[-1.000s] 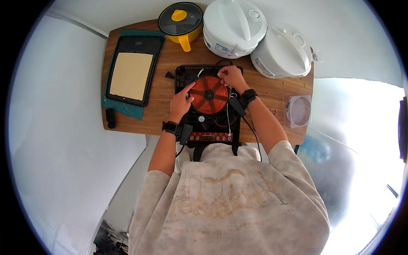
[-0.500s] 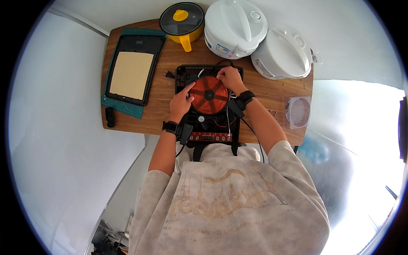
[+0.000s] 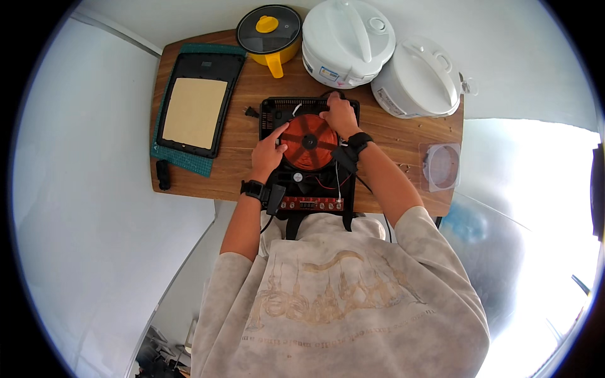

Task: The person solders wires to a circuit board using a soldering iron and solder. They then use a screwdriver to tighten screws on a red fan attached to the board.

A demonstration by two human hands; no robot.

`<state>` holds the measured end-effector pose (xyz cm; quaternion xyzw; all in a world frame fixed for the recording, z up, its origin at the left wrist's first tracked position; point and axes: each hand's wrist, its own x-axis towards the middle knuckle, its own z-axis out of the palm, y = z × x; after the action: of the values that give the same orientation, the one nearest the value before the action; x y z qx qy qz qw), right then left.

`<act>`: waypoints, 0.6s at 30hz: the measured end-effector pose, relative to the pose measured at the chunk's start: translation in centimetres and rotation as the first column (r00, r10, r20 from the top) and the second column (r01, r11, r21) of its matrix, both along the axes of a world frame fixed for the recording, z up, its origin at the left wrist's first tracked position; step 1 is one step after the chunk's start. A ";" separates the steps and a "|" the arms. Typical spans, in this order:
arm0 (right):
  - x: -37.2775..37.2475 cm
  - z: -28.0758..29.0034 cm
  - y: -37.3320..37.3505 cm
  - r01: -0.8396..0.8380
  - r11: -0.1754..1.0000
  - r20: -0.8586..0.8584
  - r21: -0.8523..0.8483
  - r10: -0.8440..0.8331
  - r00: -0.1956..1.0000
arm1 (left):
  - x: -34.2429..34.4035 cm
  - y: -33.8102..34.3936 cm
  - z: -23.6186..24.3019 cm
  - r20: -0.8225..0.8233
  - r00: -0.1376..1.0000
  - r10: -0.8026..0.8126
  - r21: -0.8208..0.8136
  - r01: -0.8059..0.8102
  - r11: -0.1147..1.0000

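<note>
Right hand (image 3: 341, 118) shifted — coil (image 3: 310, 153) between both hands (image 3: 267, 155).

L forearm (image 3: 241, 225) angles up & slightly inward, wrist (image 3: 258, 179) approx. in line w/ it. L hand (image 3: 268, 155) back-up, index finger out straight fwd & to R, thumb splayed R below it, clear gap btwn the two. R forearm (image 3: 392, 183) slants up & L from a bent elbow. R hand (image 3: 340, 118) sits further fwd than L, back-up, 1 finger pointing fwd, thumb poking L, tips apart; other R fingers mostly hidden under palm. Hands near e/o, not touching.
</note>
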<state>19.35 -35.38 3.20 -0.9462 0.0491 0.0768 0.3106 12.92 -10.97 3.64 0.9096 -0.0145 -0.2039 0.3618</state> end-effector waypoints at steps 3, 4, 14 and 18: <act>0.1 0.0 -0.5 0.032 0.998 -0.016 0.059 -0.031 0.999 | -0.2 0.2 -0.7 0.075 0.997 -0.009 -0.020 0.011 1.000; 0.1 0.2 -0.6 0.041 0.990 -0.103 0.138 -0.027 0.994 | -0.3 0.3 -0.9 0.111 0.994 -0.013 -0.029 0.016 0.999; -1.4 0.6 -2.7 0.066 0.909 -0.149 0.411 -0.004 0.989 | -0.3 0.3 -0.8 0.016 1.000 -0.003 -0.024 0.003 1.000; -2.3 0.1 -2.6 -0.184 0.969 0.240 0.164 0.142 0.960 | -0.2 0.2 -0.6 0.075 0.997 -0.004 -0.046 0.007 0.999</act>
<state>17.00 -37.93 3.34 -0.9166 -0.0723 -0.0016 0.3931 12.74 -10.81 3.01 0.9079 -0.0352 -0.1704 0.3813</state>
